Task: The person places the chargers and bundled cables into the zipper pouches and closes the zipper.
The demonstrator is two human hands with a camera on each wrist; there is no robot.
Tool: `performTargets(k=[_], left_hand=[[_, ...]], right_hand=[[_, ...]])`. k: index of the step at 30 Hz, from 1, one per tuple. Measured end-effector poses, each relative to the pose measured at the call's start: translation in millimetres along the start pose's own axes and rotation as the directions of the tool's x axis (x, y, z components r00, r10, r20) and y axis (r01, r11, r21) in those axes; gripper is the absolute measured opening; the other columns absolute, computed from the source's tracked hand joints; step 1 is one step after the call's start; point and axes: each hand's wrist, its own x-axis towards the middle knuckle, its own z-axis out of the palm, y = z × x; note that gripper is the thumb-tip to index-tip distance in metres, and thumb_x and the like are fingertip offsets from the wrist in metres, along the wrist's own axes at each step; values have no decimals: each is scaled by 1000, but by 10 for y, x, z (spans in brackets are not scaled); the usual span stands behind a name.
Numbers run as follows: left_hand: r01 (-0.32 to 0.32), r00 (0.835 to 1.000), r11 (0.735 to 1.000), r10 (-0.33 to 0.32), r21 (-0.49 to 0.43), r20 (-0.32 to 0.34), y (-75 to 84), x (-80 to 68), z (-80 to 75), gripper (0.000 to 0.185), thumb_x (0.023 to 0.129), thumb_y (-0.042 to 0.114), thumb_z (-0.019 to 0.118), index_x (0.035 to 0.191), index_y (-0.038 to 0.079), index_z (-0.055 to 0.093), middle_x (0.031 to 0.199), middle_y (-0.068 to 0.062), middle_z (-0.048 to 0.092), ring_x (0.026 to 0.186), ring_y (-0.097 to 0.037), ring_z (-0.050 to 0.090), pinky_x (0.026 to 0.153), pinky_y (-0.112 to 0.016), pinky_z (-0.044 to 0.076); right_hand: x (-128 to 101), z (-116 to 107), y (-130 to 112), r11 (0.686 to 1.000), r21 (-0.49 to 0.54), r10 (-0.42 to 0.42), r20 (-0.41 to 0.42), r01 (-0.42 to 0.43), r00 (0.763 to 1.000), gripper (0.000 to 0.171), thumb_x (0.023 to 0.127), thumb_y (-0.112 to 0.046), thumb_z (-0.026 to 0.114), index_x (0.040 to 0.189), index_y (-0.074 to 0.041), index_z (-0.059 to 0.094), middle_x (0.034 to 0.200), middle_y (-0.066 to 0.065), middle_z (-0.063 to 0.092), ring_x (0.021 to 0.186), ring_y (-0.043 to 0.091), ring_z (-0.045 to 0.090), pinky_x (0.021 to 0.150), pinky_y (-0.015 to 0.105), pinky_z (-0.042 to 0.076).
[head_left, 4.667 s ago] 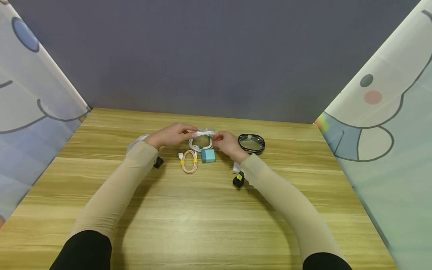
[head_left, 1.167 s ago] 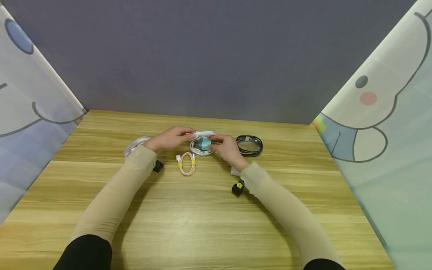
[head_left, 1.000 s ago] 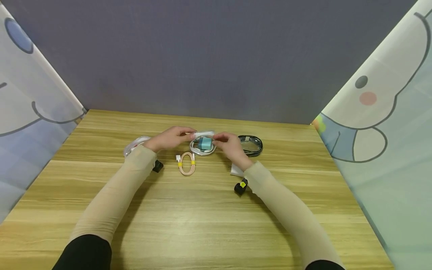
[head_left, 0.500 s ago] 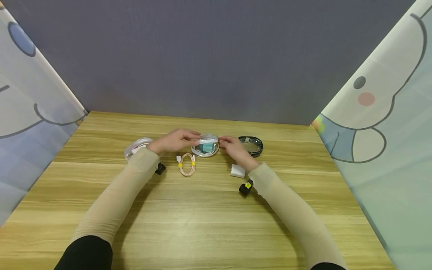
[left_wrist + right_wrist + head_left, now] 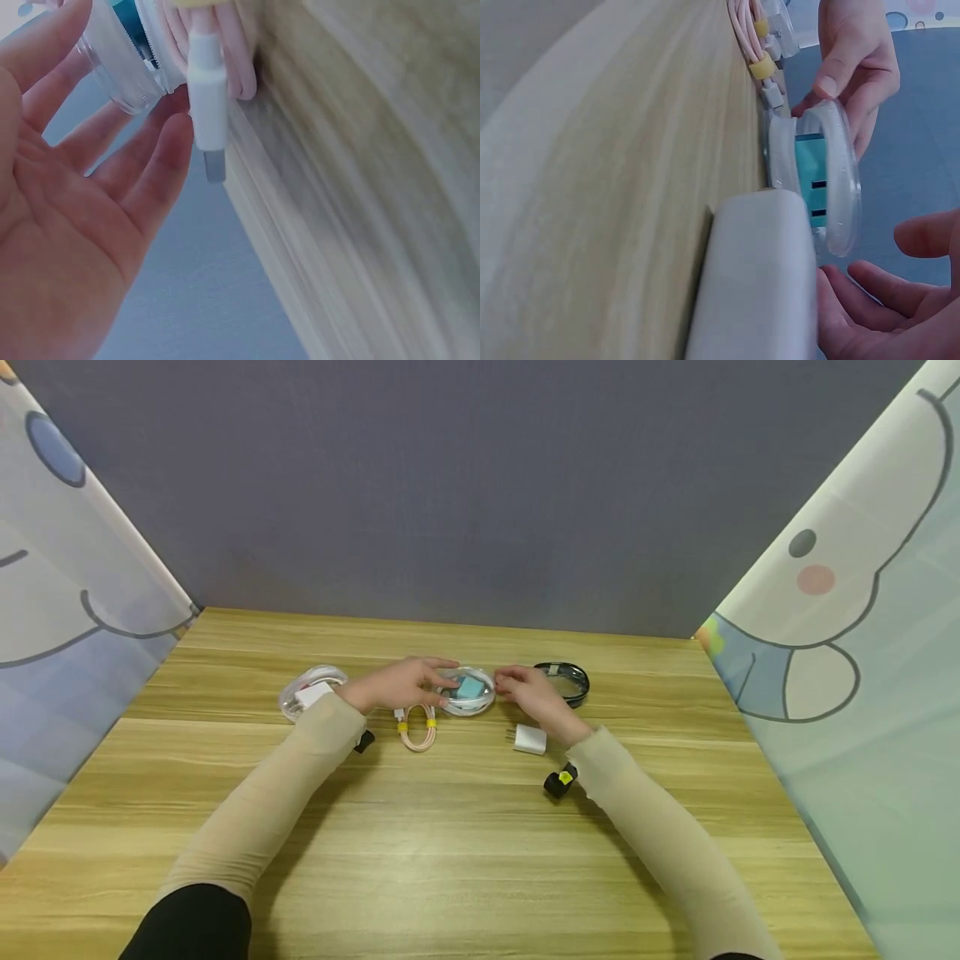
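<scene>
Both hands (image 5: pixel 405 683) – at round case (image 5: pixel 467 692)

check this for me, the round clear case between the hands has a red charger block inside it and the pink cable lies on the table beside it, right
Not quite: the charger block inside the round clear case is teal, not red, as the head view and the right wrist view both show. The rest holds: the case sits between the left hand and right hand, and the pink cable lies on the table beside it.

pink cable (image 5: pixel 418 727) and white charger (image 5: pixel 530 740) flank hands, near tabletop (image 5: pixel 450 860) open
</scene>
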Motion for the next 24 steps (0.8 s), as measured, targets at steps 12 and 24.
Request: performTargets(k=[12, 24], left_hand=[[-15, 999, 989, 10, 148, 37, 231, 1, 65, 39, 97, 33, 66, 130, 12, 67, 155, -14, 40, 139, -33, 39, 110, -47, 37], [-16, 999, 964, 2, 264, 54, 405, -43, 174, 37, 93, 29, 72, 126, 13, 69, 153, -13, 43, 134, -33, 47, 107, -44, 42]], right_hand=[[-319, -111, 27, 991, -31, -135, -19, 134, 991, 34, 105, -16, 50, 131, 3, 60, 128, 15, 63, 116, 28, 60, 98, 41, 49], [-646, -303, 85, 974, 74, -213, -2, 213, 977, 28, 104, -8, 50, 123, 11, 61, 123, 25, 63, 112, 33, 62, 96, 46, 50]])
